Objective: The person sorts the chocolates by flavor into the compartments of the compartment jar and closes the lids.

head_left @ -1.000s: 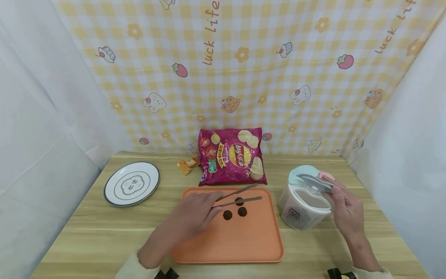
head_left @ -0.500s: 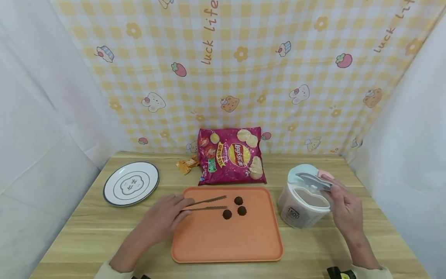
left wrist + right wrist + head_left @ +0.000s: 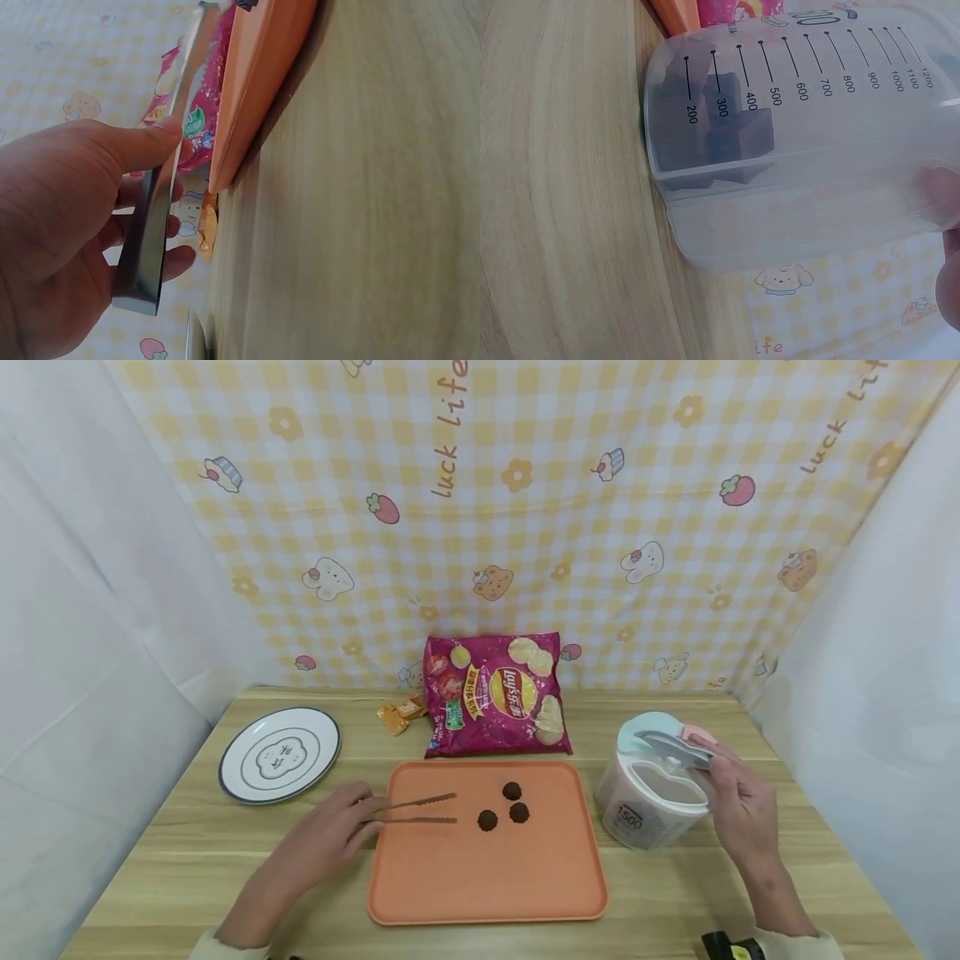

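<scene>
My left hand (image 3: pixel 322 839) pinches metal food tongs (image 3: pixel 146 244) between thumb and fingers, at the left edge of the orange tray (image 3: pixel 487 885). The tongs' two arms are spread over the tray with nothing between them. Three dark round chocolate-looking balls (image 3: pixel 487 820) lie on the tray, right of the tong tips. My right hand (image 3: pixel 750 818) holds up the grey lid flap (image 3: pixel 678 748) of a clear plastic storage container (image 3: pixel 637 835), so one opening is uncovered. Dark angular pieces (image 3: pixel 724 127) sit at the container's bottom in the right wrist view.
A magenta chip bag (image 3: pixel 495 697) leans at the back behind the tray. Orange-wrapped sweets (image 3: pixel 393 718) lie beside it. A white plate (image 3: pixel 307 735) with a dark rim stands at the left. A checked cloth (image 3: pixel 450 543) hangs behind the table.
My left hand has drawn back leftward with the tongs, away from the dark balls to the tray's left edge. The right hand, lid and container stay where they were.
</scene>
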Demonstrator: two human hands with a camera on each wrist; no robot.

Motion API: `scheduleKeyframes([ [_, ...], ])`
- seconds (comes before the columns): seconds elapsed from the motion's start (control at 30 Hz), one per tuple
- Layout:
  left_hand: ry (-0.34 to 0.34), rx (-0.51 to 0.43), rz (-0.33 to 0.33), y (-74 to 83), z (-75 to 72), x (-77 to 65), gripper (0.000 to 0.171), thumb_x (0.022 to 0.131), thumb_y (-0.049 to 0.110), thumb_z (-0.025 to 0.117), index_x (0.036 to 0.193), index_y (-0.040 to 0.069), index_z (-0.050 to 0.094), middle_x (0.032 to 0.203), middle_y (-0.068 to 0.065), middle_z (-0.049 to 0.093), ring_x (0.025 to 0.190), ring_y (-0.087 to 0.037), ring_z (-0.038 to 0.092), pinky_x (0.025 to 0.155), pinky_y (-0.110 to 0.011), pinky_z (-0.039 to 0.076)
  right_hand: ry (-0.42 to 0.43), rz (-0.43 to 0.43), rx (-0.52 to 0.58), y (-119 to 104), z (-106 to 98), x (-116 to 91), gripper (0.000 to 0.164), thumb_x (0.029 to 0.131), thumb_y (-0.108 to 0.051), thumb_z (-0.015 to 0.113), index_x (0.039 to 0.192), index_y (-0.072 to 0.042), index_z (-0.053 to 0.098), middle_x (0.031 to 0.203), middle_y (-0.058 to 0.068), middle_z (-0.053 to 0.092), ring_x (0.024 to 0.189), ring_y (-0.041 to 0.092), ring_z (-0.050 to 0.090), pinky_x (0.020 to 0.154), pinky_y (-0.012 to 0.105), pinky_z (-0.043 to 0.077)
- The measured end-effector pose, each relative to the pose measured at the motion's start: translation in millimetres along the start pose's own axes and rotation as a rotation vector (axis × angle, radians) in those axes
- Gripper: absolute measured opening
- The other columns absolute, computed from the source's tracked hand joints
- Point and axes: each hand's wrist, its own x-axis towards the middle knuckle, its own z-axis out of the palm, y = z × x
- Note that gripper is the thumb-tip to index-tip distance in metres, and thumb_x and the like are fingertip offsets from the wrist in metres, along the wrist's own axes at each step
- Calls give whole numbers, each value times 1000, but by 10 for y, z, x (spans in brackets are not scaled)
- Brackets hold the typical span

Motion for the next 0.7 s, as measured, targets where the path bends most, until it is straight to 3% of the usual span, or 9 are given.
scheduleKeyframes([
  [0.2, -48, -27, -54, -3, -19, -26, 24, 93, 17, 78, 117, 14, 78, 95, 8, 54, 85, -6, 47, 71, -28, 50, 5, -44, 10, 22, 9, 3, 27, 106, 1, 48, 117, 12, 71, 129, -9, 67, 125, 2, 58, 101, 14, 41],
  [0.43, -62, -5, -40, -25, -1, -51, 26, 91, 15, 81, 115, 8, 77, 93, 7, 54, 80, -4, 48, 69, -28, 51, 2, -52, 21, 43, 9, 5, 27, 106, 2, 48, 118, 12, 71, 130, -8, 67, 125, 2, 58, 100, 13, 41],
  [0.7, -106, 9, -65, -50, 7, -68, 29, 91, 17, 80, 119, 9, 76, 92, 8, 55, 78, -4, 51, 70, -31, 52, -4, -44, 28, 25, 6, 1, 27, 106, 3, 48, 117, 13, 70, 131, -8, 67, 126, 2, 58, 101, 14, 41],
])
